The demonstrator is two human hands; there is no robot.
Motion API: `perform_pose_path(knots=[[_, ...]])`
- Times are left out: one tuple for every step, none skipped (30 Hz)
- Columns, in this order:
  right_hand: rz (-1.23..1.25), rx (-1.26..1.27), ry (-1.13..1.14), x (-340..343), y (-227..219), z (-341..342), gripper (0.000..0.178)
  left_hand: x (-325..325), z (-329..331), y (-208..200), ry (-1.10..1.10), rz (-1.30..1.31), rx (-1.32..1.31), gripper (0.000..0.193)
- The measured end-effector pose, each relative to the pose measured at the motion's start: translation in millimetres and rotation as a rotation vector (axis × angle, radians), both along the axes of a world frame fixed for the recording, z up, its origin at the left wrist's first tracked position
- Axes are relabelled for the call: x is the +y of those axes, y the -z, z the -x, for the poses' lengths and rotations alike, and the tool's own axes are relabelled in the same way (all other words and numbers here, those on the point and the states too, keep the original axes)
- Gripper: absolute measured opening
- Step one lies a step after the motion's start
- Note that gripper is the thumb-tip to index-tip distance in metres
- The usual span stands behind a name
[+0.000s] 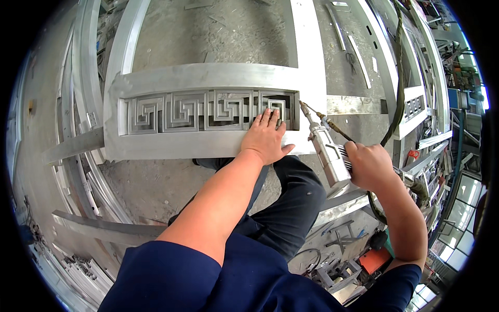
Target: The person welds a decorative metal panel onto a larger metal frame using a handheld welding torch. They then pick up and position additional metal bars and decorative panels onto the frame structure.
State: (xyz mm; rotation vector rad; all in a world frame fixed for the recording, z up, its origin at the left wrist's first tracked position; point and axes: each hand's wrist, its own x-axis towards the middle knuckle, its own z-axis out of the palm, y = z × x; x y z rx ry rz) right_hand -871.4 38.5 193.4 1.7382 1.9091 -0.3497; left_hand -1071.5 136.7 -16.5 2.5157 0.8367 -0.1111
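Note:
My left hand [264, 139] lies flat with its fingers spread, its fingertips on the right end of a metal fretwork panel [204, 111] of square spirals. The panel sits in a rectangular opening of a silver metal frame [187, 145]. In my right hand [371, 165] is a silver welding gun [329, 156], my fingers wrapped round its grip. Its slim nozzle points up and left, the tip beside the opening's right edge; whether it touches cannot be made out. A thin brass-coloured tube runs along the nozzle.
A dark hose [399, 99] hangs at the right, near a second frame [410, 112] with similar fretwork. Metal bars [83, 143] support the frame at the left. An orange-red box [374, 260] and loose metal pieces stand at the lower right. Long metal strips [359, 61] lie on the floor.

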Motion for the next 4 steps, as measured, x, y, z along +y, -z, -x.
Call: perform_pose_path(knots=[[-0.005,0.006,-0.006,1.6,5.8,1.2,0.024,-0.1,-0.5,-0.1,0.003,-0.004,0.004,0.074],[-0.001,0.003,0.003,3.8,11.1,2.7,0.024,-0.1,-1.0,-0.4,0.008,-0.005,0.017,0.074],[-0.008,0.022,-0.001,6.2,16.5,3.7,0.025,0.7,-0.9,-1.7,0.011,-0.007,0.033,0.075],[-0.015,0.041,-0.005,8.4,21.5,4.2,0.026,1.8,-0.7,-3.5,0.015,-0.009,0.049,0.075]])
